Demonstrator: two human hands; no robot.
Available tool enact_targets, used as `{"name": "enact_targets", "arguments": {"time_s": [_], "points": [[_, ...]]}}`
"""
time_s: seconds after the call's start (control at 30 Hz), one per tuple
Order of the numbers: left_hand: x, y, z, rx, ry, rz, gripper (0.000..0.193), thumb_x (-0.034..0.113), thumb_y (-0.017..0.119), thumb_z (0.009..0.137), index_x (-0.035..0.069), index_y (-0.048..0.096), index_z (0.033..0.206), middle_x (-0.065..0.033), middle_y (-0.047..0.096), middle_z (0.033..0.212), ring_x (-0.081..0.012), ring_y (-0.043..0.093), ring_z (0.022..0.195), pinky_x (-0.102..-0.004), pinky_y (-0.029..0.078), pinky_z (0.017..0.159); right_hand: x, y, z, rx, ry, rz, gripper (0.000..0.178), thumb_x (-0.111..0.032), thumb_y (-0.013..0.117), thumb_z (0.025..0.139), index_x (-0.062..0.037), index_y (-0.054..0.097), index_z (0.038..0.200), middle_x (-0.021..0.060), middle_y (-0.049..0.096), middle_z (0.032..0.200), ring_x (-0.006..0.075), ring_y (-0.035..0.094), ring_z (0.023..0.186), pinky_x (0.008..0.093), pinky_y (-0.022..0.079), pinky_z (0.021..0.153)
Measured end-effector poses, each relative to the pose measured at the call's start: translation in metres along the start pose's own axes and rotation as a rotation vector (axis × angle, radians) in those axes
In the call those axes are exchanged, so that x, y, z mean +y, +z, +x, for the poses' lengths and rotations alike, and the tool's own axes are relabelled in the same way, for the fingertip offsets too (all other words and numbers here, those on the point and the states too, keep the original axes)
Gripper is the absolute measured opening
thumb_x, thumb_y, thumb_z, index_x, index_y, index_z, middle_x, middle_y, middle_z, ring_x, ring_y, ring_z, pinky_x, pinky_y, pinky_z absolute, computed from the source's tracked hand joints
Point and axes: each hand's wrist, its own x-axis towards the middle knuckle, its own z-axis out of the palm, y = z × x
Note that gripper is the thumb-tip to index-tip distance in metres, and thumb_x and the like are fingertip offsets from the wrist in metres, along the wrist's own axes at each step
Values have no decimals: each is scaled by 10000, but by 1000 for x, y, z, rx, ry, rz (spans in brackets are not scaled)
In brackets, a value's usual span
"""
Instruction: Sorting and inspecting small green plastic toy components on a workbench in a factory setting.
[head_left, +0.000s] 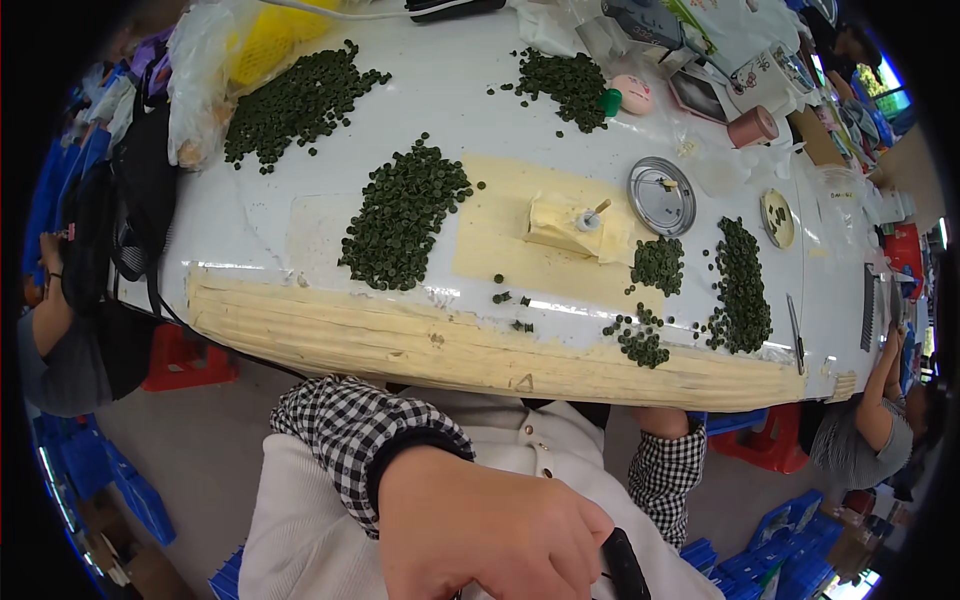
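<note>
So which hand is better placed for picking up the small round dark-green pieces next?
Probably the right: its forearm runs under the cream-taped table edge near some pieces, though that hand is hidden. The left hand is farther back.

Behind left hand (500, 530) I read from afar: cuff (415, 441) black, sleeve (335, 420) black-and-white check; just right of hand, object (625, 565) black; left of hand, garment (300, 500) off-white. Ahead of hand, edge strip (500, 368) cream, tabletop (420, 100) white, sheet (490, 230) pale yellow, small pieces (405, 220) dark green, dish (655, 205) silver-grey. Far ahead-right, roll (752, 127) dusty pink; far ahead-left, mesh bag (270, 45) yellow. Ahead-right, stool (772, 448) red.
</note>
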Motion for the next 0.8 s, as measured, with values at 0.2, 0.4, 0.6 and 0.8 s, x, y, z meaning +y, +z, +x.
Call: {"name": "enact_targets", "arguments": {"time_s": [0.2,0.4,0.6,0.8], "points": [[8,-12,4,-95,-42,-18,387,309,572,930,71,470,643,-16,383,616,-206,395,511,-333,299,543,-35,-105,28,-815,305,850,253,-221,657,903,14,666,997,155,679,809,263,680,739,338,551,673],[-10,16,3,-28,4,-254,348,340,677,780,153,466,576,15,450,549,-207,470,479,-341,269,508,-40,-137,69,-184,-21,889,145,-74,761,766,-36,673,875,79,635,760,249,605,669,339,486,624],[-1,11,3,10,-48,-281,354,335,646,805,139,462,574,16,444,537,-206,459,463,-344,263,500,-59,-104,112,209,68,266,249,-49,758,700,-59,705,943,62,580,834,266,525,795,371,455,698],[3,9,-5,-33,26,-102,410,384,682,824,130,476,575,20,438,533,-204,447,453,-341,245,491,-58,-96,119,216,-8,197,249,-34,749,684,-68,714,927,48,577,834,258,529,804,372,460,703]]}}
